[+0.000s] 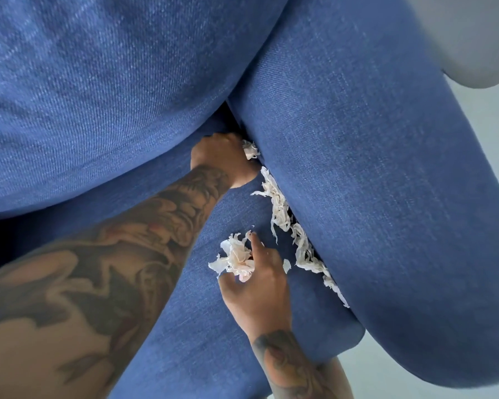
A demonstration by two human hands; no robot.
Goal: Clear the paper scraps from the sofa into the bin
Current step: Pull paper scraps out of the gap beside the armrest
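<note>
White paper scraps lie in a line along the crease between the blue sofa seat and its armrest. My left hand is curled at the far end of the crease and grips a small clump of scraps. Nearer to me, my right hand holds a bunched wad of scraps over the seat, index finger stretched forward. A single small scrap lies beside that hand. The bin is out of view.
The blue back cushion fills the upper left. A pale grey object sits at the upper right corner, and light floor shows beyond the armrest and the seat's front edge.
</note>
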